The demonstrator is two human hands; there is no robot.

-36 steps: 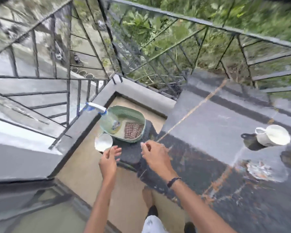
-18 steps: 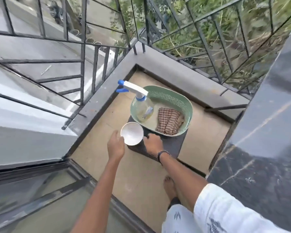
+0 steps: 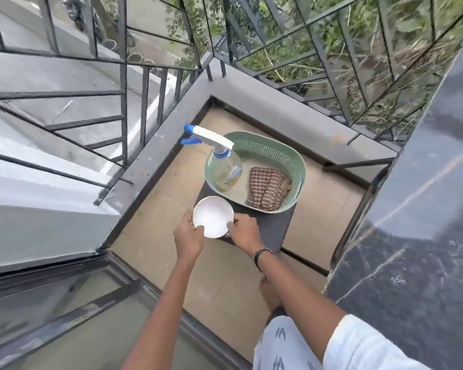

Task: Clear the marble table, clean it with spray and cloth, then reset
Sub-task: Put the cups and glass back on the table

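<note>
A small white bowl sits on the near corner of a dark low stool. My left hand grips its left rim and my right hand grips its right rim. Behind the bowl, a green perforated basket stands on the stool. It holds a clear spray bottle with a white and blue trigger head, and a folded brown checked cloth. The black marble table fills the right side of the view.
A black metal railing and a grey ledge enclose the tiled balcony corner. A glass door frame lies at lower left. My foot stands on the beige floor beside the stool.
The view has swung left away from the marble table top toward the stool. Both hands have closed in on the white bowl and now hold its rim on either side.
</note>
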